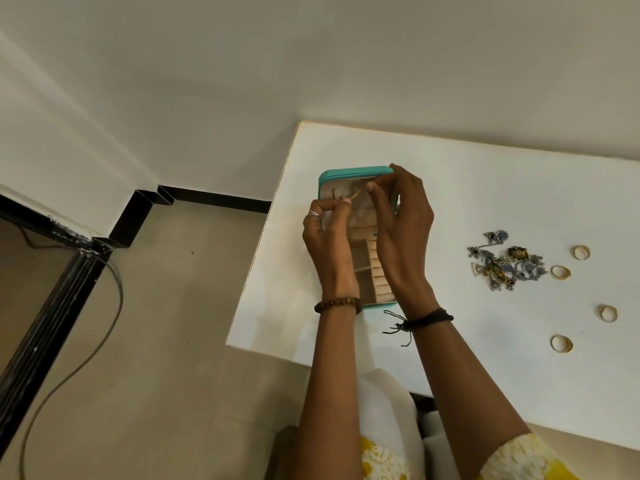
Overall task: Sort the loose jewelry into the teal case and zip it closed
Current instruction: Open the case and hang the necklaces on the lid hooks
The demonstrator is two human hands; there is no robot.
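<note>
At frame centre, over the open teal case (353,174) on the table (485,188), left hand (329,230) and right hand (401,220) each pinch a fine gold chain (356,194), stretched taut, apparently to hook it inside the lid; remaining jewelry (505,261) lies right.

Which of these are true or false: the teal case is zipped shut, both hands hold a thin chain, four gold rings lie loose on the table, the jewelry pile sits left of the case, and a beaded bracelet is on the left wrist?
1. The teal case is zipped shut. False: it lies open, its beige compartments showing.
2. The left hand and right hand pinch a thin gold chain between them. True.
3. Four gold rings lie loose on the white table. True.
4. The tangled jewelry pile sits left of the case. False: it lies to the right.
5. A brown beaded bracelet is on the left wrist. True.
</note>
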